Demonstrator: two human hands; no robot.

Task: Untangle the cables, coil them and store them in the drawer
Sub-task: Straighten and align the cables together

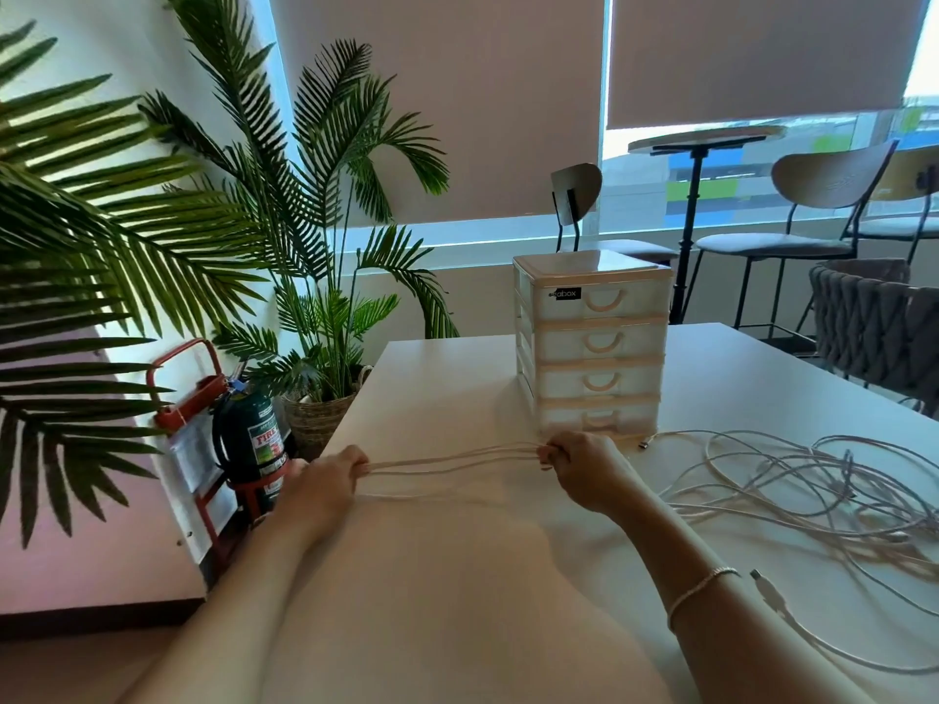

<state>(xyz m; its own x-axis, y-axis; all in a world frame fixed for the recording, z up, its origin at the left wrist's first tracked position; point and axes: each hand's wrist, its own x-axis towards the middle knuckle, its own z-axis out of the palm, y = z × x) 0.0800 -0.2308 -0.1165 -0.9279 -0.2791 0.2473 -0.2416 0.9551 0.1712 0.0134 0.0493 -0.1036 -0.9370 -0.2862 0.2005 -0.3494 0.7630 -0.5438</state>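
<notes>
The left hand [330,480] and the right hand [579,462] are each gripping one end of folded thin white cable strands [452,459], stretched above the white worktop [457,576] before the cream plastic four-drawer box [592,343] labelled "abox".

The tangled heap of white cables [833,480] runs off the picture's right edge. The fingers [551,457] of the right hand curl under, hiding how many strands they pinch. Small print on the dark green fire extinguisher [251,434] is unreadable.
</notes>
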